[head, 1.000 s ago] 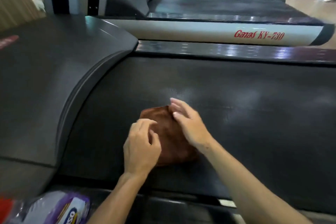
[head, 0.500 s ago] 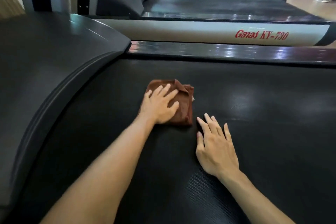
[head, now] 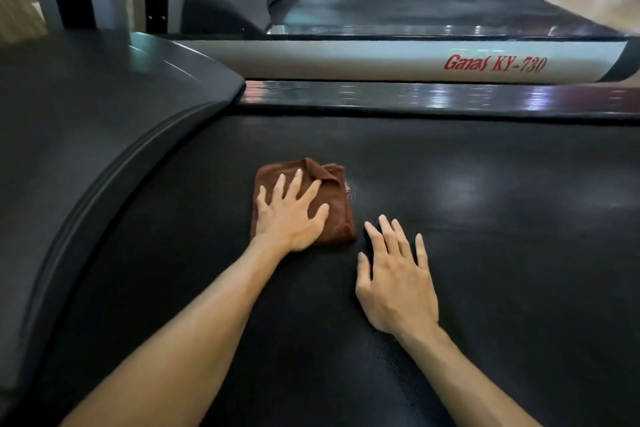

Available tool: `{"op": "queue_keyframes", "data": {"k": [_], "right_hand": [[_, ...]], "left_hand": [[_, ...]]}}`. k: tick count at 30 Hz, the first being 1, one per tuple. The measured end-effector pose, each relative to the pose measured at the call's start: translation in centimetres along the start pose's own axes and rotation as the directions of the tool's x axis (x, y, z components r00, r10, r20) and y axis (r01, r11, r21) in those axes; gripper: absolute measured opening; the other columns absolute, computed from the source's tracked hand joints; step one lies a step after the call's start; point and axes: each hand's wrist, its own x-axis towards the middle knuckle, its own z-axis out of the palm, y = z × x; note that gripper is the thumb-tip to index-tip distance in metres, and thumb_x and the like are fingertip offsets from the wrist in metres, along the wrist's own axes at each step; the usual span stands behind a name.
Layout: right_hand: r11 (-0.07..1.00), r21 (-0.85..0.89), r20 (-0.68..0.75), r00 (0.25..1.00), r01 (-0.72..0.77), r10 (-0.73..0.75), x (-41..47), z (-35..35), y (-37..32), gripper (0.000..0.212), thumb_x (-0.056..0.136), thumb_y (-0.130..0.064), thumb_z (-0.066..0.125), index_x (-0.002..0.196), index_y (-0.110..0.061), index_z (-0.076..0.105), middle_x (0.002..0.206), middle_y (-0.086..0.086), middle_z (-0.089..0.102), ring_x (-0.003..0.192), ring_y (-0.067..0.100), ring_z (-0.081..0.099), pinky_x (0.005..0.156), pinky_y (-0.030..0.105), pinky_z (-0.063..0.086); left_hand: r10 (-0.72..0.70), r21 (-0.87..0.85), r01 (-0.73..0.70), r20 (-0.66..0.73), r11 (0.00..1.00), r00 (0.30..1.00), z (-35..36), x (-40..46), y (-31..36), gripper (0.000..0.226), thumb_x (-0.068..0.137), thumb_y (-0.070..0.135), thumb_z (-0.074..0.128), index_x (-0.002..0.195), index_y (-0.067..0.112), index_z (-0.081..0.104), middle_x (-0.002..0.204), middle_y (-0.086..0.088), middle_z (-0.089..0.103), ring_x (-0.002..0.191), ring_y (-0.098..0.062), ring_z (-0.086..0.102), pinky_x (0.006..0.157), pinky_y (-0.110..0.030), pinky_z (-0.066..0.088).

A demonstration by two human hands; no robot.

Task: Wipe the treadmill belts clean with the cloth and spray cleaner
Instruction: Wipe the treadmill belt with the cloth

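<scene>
Now my left hand (head: 289,218), fingers spread, presses cloth (head: 332,204) flat on belt (head: 485,253); right hand (head: 394,281) flat, braces; I keep strokes overlapping.

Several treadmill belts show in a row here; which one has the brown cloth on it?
The nearest belt, under both hands. The left hand presses the brown cloth flat on it; the belts beyond the white rail carry nothing.

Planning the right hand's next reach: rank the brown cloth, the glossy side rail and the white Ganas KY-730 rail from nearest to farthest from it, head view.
From the right hand:
1. Brown cloth, just left, under the left hand.
2. Glossy side rail, beyond the belt's far edge.
3. White Ganas KY-730 rail, behind that, on the next treadmill.
</scene>
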Motion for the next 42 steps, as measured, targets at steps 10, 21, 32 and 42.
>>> {"op": "queue_keyframes", "data": {"k": [10,21,32,42], "right_hand": [[1.0,0.01,-0.009,1.0,-0.01,0.01,-0.1,0.0,0.1,0.059,0.108,-0.043,0.022,0.165,-0.03,0.015,0.174,-0.008,0.003,0.16,0.01,-0.006,0.129,0.042,-0.008],[1.0,0.012,-0.017,1.0,-0.013,0.013,-0.1,-0.2,0.0,0.06,0.107,-0.045,0.024,0.165,-0.031,0.016,0.174,-0.01,0.004,0.159,0.008,-0.006,0.13,0.042,-0.006],[0.999,0.01,-0.034,0.999,-0.034,0.034,0.0,0.1,0.1,0.06,0.107,-0.044,0.025,0.165,-0.031,0.019,0.174,-0.009,0.007,0.16,0.009,-0.002,0.129,0.042,-0.006],[0.999,0.02,-0.028,0.999,-0.029,0.029,0.0,0.0,0.0,0.059,0.107,-0.044,0.027,0.164,-0.031,0.021,0.174,-0.007,0.01,0.16,0.012,0.0,0.129,0.044,-0.004]], "left_hand": [[-0.443,-0.104,0.439,-0.015,0.892,0.896,-1.5,-2.3,-13.0,0.07,0.098,0.071,0.024,0.161,0.043,0.014,0.172,0.007,0.002,0.158,-0.019,0.0,0.126,-0.051,0.0],[-0.147,-0.026,0.147,-0.006,0.989,0.989,-1.1,-1.7,-5.1,0.071,0.095,0.075,0.026,0.159,0.046,0.015,0.172,0.008,0.0,0.157,-0.018,-0.004,0.126,-0.05,-0.002],[-0.593,-0.079,0.588,-0.072,0.805,0.802,-0.6,-9.0,-13.7,0.077,0.095,0.072,0.026,0.162,0.036,0.015,0.172,-0.001,0.003,0.158,-0.028,0.0,0.125,-0.055,0.002],[-0.125,0.011,0.126,-0.067,0.992,0.99,0.8,-7.2,-3.2,0.075,0.093,0.074,0.027,0.161,0.043,0.012,0.172,0.005,0.0,0.157,-0.02,-0.005,0.125,-0.052,0.0]]}}
